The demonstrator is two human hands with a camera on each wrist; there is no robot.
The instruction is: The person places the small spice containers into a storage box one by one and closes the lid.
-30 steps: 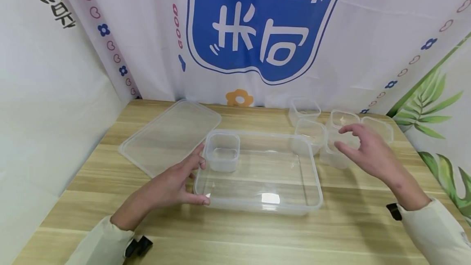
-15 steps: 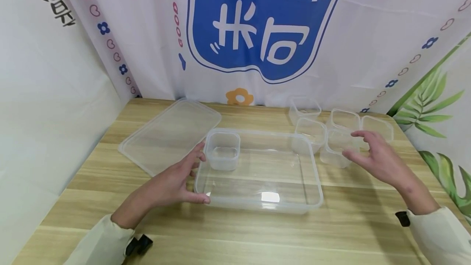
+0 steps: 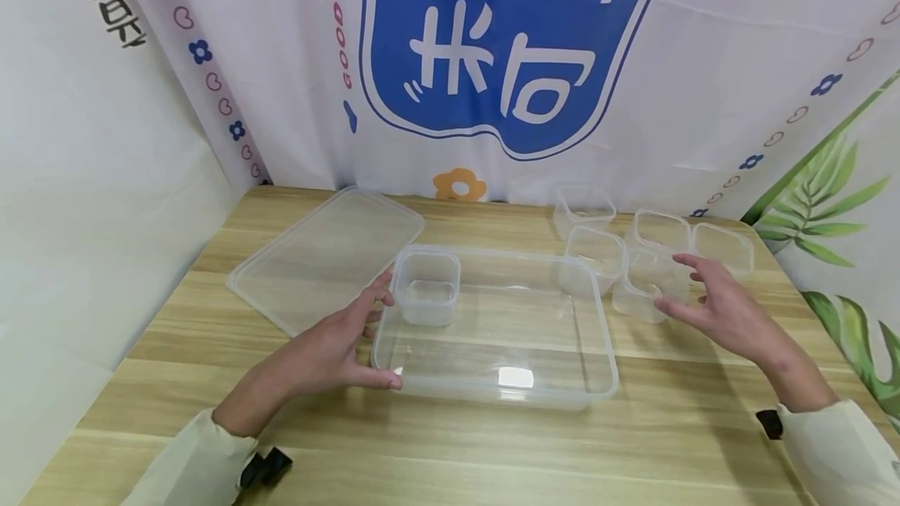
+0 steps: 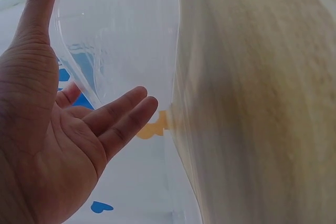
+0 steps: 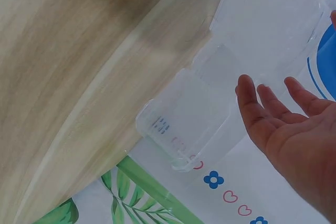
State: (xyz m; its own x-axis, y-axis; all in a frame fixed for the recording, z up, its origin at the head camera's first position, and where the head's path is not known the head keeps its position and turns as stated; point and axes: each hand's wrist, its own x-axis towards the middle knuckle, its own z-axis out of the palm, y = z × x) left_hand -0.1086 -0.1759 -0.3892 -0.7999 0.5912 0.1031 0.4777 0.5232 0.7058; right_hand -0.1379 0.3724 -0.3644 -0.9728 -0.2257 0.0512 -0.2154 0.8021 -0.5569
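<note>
The left hand (image 3: 330, 350), fingers and thumb spread and relaxed, spans the left end of the large clear rectangular storage box (image 3: 606, 334), thumb by its near corner. It does not clench the box; a light rest there should be enough to keep it from sliding.

Just beyond those fingers, inside the box's far left corner, one small square-mouthed tub (image 3: 429, 314) stands upright.

The right hand (image 3: 731, 315) is grasping nothing: thumb and fingers are parted at the right side of the nearest loose tub (image 3: 636, 299). Whether skin meets plastic there, I cannot tell. For a sound pickup, the thumb and fingertips would best take opposite walls near the rim, pinching gently, since thin plastic probably flexes, and lifting straight up to spare the neighbours.

Past that tub, away from the right hand, four more cluster: the left-hand tub (image 3: 594, 262), the middle tub (image 3: 659, 231), the right-hand tub (image 3: 723, 248) and the rearmost tub (image 3: 583, 217). Beyond the left hand lies a flat lid (image 3: 330, 256); farthest hangs a printed curtain (image 3: 703, 61).
</note>
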